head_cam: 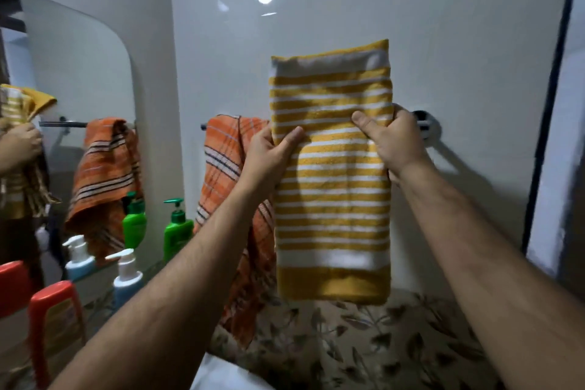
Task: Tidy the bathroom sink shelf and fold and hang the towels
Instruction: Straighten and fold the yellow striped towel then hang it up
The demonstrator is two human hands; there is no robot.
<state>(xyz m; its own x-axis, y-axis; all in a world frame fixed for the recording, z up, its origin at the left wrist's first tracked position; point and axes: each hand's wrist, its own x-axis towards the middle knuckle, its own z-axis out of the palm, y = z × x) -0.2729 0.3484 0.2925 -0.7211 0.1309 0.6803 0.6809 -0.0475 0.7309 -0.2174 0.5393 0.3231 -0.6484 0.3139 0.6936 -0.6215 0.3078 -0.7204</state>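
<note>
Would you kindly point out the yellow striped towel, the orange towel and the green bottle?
yellow striped towel (332,199), head view, middle stripes.
orange towel (221,155), head view, upper fold.
green bottle (177,236), head view, body.

Your yellow-striped towel (330,187): looped terry cloth, matt, nubbly. Your orange plaid towel (228,168): thinner woven cloth, matt, creased. Wall panel (443,41): smooth, glossy, throwing back lamp glare. Rail bracket (424,125): polished metal. Green pump bottle (177,231): shiny plastic. Red-capped bottle (55,320): plastic, smooth. Mirror (79,73): glass.
</note>
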